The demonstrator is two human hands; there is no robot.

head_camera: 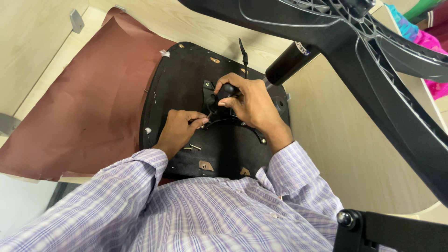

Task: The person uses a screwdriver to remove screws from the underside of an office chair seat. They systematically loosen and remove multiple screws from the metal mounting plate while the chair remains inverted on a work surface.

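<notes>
The right hand [247, 100] arches over the black metal mechanism plate [233, 126] at the centre of the upturned black chair seat underside [186, 84], fingers curled tight around a black round-handled tool [227, 89]. The left hand [179, 130] lies knuckles-up beside it, fingertips pinching a small screw (barely visible); loose silver screws [193, 147] lie just beside it.

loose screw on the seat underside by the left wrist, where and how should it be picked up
Pinch the loose screw across its thin shank, coming straight down from above. It lies flat on the black seat underside, apart from the left hand, so only its upper side is free for fingertips.
</notes>
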